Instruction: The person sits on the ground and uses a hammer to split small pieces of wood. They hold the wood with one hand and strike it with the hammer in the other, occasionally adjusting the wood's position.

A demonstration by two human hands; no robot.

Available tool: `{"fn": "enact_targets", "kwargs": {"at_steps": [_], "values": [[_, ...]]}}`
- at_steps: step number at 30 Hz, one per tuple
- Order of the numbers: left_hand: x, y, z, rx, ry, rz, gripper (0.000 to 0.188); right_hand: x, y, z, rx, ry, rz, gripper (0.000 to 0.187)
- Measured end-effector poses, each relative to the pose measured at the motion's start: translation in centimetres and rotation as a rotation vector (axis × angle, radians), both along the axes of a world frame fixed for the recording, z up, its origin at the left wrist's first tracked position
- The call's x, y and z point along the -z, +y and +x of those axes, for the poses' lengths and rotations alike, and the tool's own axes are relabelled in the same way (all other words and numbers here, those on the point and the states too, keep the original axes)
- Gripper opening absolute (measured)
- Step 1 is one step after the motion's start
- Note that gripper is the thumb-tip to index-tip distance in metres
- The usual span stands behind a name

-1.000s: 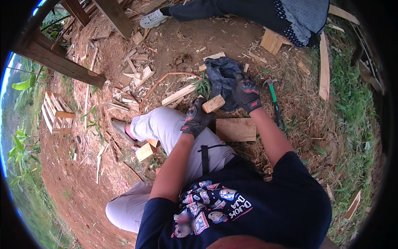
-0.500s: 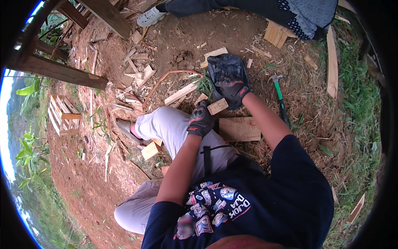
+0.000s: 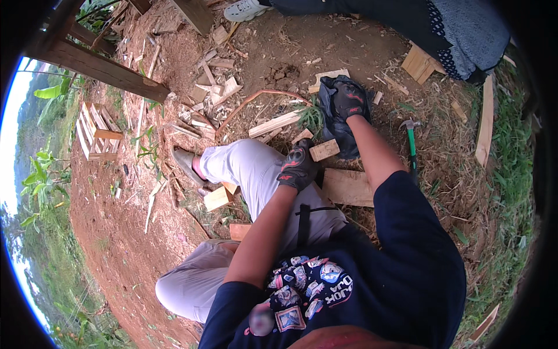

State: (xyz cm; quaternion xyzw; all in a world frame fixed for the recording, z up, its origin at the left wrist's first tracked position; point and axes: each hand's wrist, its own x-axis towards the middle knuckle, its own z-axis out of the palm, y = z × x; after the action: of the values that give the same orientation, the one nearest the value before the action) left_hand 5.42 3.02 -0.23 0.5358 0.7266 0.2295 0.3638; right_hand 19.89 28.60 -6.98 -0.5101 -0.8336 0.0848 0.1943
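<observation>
My left hand point(image 3: 297, 167), in a black glove with red marks, is closed on a short light wood block point(image 3: 324, 150) above my bent leg. The block's end sticks out to the right of the fingers. My right hand point(image 3: 350, 100), gloved the same way, reaches into a crumpled black plastic bag point(image 3: 335, 131) on the ground. Its fingers blend into the dark plastic, so their pose is hidden. A wider wooden board point(image 3: 349, 187) lies just below the bag. To the right rests a claw hammer point(image 3: 411, 142) with a green and black handle.
Scrap wood point(image 3: 224, 90) and shavings litter the soil ahead. A slatted wooden crate point(image 3: 99, 132) stands at the left, below a dark timber beam point(image 3: 110, 70). Another person's leg and white shoe point(image 3: 247, 10) stretch across the top. A long plank point(image 3: 485, 122) lies by the grass.
My right hand has moved up and deeper into the black bag. The left hand keeps hold of the wood block. The whole view has shifted slightly.
</observation>
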Motion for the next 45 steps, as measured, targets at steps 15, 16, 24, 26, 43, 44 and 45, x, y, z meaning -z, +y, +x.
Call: {"fn": "enact_targets", "kwargs": {"at_steps": [15, 16, 24, 26, 43, 44, 45], "values": [[1.3, -1.1, -1.5, -0.112, 0.026, -0.036, 0.066, -3.4, -2.4, -1.4, -0.007, -0.039, -0.079, 0.037], [1.2, -1.6, -1.8, -0.128, 0.039, -0.063, 0.067, -5.7, -4.2, -1.7, -0.06, 0.039, -0.183, 0.038], [-1.6, -0.8, -0.2, -0.051, 0.022, -0.026, 0.066, -7.0, -2.5, 10.9, -0.034, -0.296, -0.388, 0.036], [-1.2, -1.2, -1.0, -0.05, 0.022, 0.035, 0.067, -10.1, -4.3, 11.3, -0.018, -0.136, -0.354, 0.031], [-2.4, -0.8, -2.2, 0.115, -0.027, 0.066, 0.057, -5.6, -20.2, 5.7, -0.112, 0.699, -0.613, 0.014], [-2.4, -0.6, -2.4, 0.129, -0.034, 0.067, 0.057, -5.2, -20.1, 5.7, -0.131, 0.747, -0.596, 0.013], [-2.4, -0.7, -2.8, 0.134, -0.038, 0.063, 0.056, -5.3, -20.0, 5.4, -0.133, 0.748, -0.635, 0.013]]}}
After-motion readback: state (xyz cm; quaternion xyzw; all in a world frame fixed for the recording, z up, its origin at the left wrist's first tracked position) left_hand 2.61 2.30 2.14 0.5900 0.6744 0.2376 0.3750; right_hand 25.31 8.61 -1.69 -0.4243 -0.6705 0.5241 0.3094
